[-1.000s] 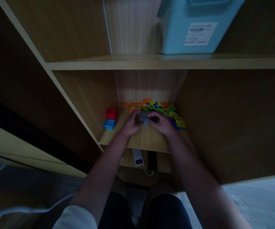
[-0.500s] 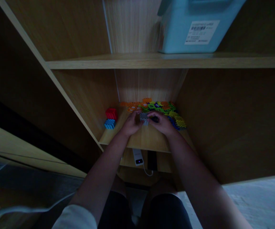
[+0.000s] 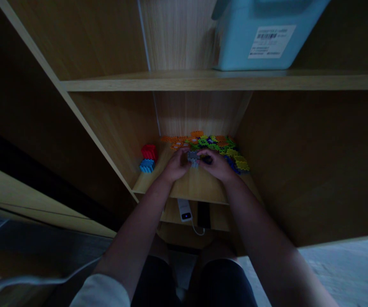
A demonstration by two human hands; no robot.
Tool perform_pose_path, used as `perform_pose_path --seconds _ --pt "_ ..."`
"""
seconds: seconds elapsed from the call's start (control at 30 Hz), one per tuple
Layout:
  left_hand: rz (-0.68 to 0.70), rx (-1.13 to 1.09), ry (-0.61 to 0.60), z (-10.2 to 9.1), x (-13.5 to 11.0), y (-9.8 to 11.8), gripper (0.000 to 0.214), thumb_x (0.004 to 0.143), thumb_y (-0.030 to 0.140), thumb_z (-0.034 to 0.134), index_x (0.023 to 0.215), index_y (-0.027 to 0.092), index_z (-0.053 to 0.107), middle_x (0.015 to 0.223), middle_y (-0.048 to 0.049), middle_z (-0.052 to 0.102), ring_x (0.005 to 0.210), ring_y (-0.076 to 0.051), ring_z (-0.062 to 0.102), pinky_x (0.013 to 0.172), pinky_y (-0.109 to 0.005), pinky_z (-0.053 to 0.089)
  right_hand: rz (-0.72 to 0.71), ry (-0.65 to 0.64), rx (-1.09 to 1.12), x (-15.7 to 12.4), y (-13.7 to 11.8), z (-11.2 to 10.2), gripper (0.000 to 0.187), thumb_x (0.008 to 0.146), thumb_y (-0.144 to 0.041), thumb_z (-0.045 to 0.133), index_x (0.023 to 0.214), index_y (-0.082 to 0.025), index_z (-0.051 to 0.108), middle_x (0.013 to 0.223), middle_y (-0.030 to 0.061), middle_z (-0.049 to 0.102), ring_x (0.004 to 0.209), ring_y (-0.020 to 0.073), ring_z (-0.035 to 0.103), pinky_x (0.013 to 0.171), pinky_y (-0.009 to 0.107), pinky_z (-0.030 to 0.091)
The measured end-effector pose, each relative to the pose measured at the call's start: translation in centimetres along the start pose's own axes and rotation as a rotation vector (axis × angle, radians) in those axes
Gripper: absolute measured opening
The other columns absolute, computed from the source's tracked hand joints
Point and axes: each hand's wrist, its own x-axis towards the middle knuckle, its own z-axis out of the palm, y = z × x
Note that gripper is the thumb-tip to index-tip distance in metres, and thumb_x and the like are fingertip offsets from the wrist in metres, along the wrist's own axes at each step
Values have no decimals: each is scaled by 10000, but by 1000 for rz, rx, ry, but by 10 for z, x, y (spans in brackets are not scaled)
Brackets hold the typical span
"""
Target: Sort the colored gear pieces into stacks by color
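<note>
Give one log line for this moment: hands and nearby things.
left hand: grips grey piece | right hand: grips same piece | behind: coloured pile | left side: red stack, blue stack | surface: wooden shelf

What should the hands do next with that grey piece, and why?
Probably squeeze the grey piece tighter between both hands, staying low over the shelf. The left hand and right hand pinch it from either side. The red stack and blue stack at the left stand as compact blocks, and the loose coloured pile lies just behind.
</note>
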Motion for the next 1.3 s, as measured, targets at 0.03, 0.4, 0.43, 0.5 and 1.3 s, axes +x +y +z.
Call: perform_pose_path --seconds 0.03,0.4,0.43,0.5,1.3 --pt "0 5 2 0 0 0 567 881 189 745 1419 237 573 1453 -154 658 1391 -327 623 1248 -589 464 -2 2 -1 0 0 0 246 932 -405 756 1143 -281 729 1231 45 788 1185 243 728 1104 443 529" --pt "-17 -13 0 0 0 1 582 870 201 779 1414 223 574 1444 -158 658 1399 -331 617 1261 -589 451 -18 52 -23 -1 3 -1 257 914 -414 771 1130 -282 723 1182 43 784 1138 252 723 1059 443 539" --pt "-16 -16 -5 -1 0 2 580 874 202 775 1417 223 571 1448 -158 655 1402 -329 614 1264 -588 446 -20 51 -24 -1 3 -1 257 913 -413 770 1128 -281 724 1177 44 783 1132 253 722 1052 442 540" --pt "-10 -18 -12 -1 0 2 575 879 201 763 1419 220 567 1454 -160 649 1408 -327 608 1267 -586 440 -19 42 -25 -1 3 -2 254 908 -408 767 1124 -281 725 1168 43 782 1118 254 723 1039 441 544" --pt "-11 21 15 -1 1 7 505 916 217 720 1395 224 559 1430 -150 669 1384 -312 628 1244 -582 461 -17 6 -32 -1 0 -3 253 930 -392 732 1156 -279 708 1216 45 766 1174 244 705 1088 441 532"
